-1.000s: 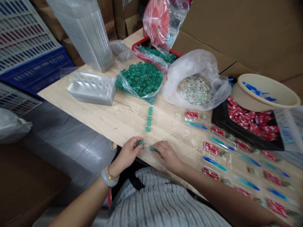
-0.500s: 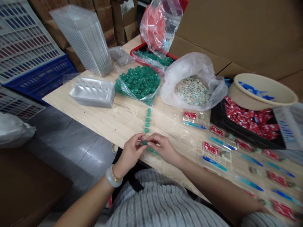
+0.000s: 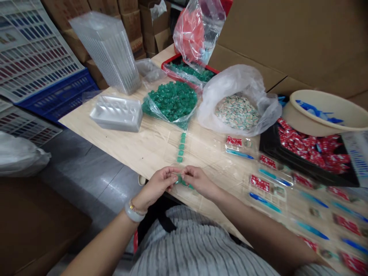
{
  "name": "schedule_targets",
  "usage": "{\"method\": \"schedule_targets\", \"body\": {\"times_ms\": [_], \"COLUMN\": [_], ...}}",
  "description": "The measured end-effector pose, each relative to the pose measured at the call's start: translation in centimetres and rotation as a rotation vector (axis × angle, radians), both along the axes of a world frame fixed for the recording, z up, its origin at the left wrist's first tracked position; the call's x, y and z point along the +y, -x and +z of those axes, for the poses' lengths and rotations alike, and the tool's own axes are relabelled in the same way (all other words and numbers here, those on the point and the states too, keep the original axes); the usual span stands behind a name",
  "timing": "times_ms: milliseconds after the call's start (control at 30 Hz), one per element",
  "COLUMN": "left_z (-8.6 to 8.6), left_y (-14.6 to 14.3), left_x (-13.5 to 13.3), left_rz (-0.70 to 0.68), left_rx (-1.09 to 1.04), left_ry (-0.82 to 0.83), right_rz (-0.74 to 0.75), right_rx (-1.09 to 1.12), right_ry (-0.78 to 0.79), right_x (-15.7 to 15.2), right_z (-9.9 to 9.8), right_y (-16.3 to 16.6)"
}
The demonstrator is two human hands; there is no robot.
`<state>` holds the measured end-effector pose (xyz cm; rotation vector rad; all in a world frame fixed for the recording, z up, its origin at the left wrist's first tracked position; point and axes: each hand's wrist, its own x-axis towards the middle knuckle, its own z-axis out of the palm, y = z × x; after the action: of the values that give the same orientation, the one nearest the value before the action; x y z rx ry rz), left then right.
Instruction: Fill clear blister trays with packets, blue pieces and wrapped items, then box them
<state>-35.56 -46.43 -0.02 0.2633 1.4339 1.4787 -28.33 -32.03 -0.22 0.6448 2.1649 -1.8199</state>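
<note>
At the table's near edge, my left hand [image 3: 163,180] pinches a small green plastic piece [image 3: 179,179] between thumb and fingers. My right hand [image 3: 198,182] is beside it, thumb and fingertips pressed together at the piece's right side; what they hold is too small to make out. Just beyond both hands, several green square pieces [image 3: 180,153] lie in a line on the wood. Farther back, a heap of the same green pieces [image 3: 172,101] spills from an open clear bag. A little more green shows below my right fingers, partly hidden.
Clear plastic trays [image 3: 115,113] and a tall tray stack [image 3: 107,53] stand left. A white bag of small discs [image 3: 237,111], a cream basin [image 3: 324,122] and a black bin of red packets [image 3: 313,149] are right. Filled trays with blue pens [image 3: 264,202] cover the table's right side.
My fingertips have shifted around the small green piece, and it now shows more plainly between them. My left wrist has turned slightly. The whole view has moved a little.
</note>
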Motion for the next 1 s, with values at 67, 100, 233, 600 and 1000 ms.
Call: {"method": "schedule_targets", "body": {"times_ms": [67,100,233,600,1000], "left_z": [-0.8,-1.1,-1.6,-0.8,0.2], "left_y": [-0.6,-0.9,-1.9,-2.5,-1.5], "left_x": [-0.2,-0.2,-0.1,1.3,1.9], "left_rz": [0.028,0.037,0.004,-0.362,-0.506], "left_rx": [0.23,0.367,0.816,1.241,1.163], "left_ry": [0.113,0.162,0.243,0.44,0.425], "right_rz": [0.097,0.137,0.224,0.236,0.269], "right_rx": [-0.03,-0.041,-0.086,0.045,0.191], "right_ry": [-0.219,-0.331,-0.628,-0.393,-0.336], "right_x": [0.0,0.1,0.2,2.1,2.4], "right_z": [-0.7,-1.0,-1.2,-1.9,-1.7], "right_y": [0.1,0.2,0.5,0.3,-0.2]}}
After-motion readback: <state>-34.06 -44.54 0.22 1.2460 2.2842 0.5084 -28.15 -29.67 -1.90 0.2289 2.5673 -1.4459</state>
